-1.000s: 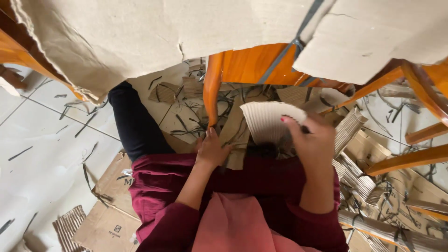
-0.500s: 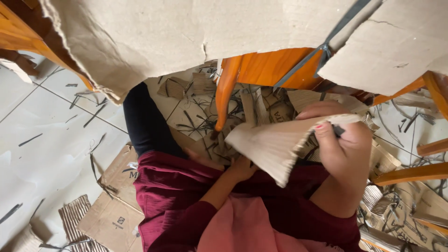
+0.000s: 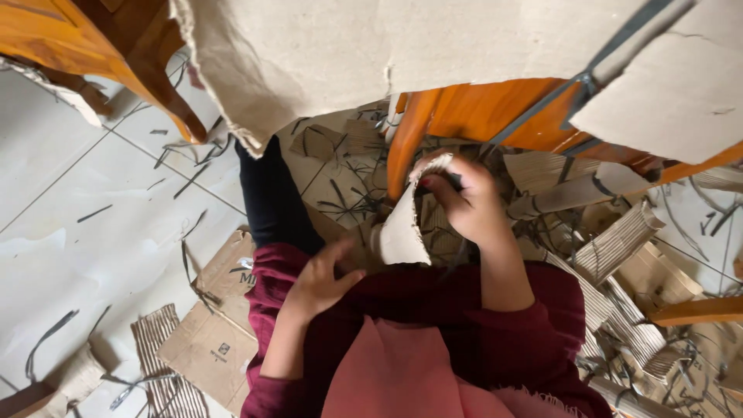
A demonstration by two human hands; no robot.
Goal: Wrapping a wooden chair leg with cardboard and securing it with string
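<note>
Right hand gripping a curled cardboard piece, left hand loose beside it.

The right hand (image 3: 464,203) has its fingers clenched around the upper edge of a pale cardboard piece (image 3: 404,228), which hangs curved in front of the lap. The left hand (image 3: 319,279) rests with fingers spread and relaxed on the maroon sleeve, just beside the piece's lower edge; whether it touches cannot be told. Behind stands an orange chair leg (image 3: 406,139); above hangs a large cardboard sheet (image 3: 387,62). Corrugated scraps (image 3: 619,240) litter the tiled floor (image 3: 70,193).
</note>
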